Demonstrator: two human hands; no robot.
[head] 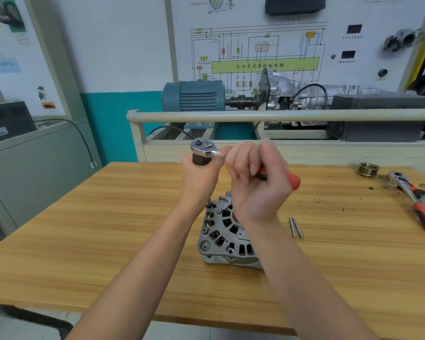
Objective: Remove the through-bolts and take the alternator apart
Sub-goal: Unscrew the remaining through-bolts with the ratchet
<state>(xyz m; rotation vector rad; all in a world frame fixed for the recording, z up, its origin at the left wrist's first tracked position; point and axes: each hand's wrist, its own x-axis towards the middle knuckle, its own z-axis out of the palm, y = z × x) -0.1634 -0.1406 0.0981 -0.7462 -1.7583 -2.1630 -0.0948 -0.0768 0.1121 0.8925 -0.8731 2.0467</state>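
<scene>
A silver alternator (222,235) stands on the wooden table (108,229), partly hidden by my right forearm. Above it my left hand (200,179) grips a dark socket under the chrome head of a ratchet wrench (204,147). My right hand (258,182) is curled round the ratchet's red and black handle, whose red end sticks out at the right. Two removed through-bolts (296,227) lie side by side on the table to the right of the alternator.
At the table's far right lie a brass-coloured pulley (368,169), a second ratchet with a red handle (414,195) and small washers. Behind the table stands a bench rail (255,116) with a blue motor (194,95) and a gearbox.
</scene>
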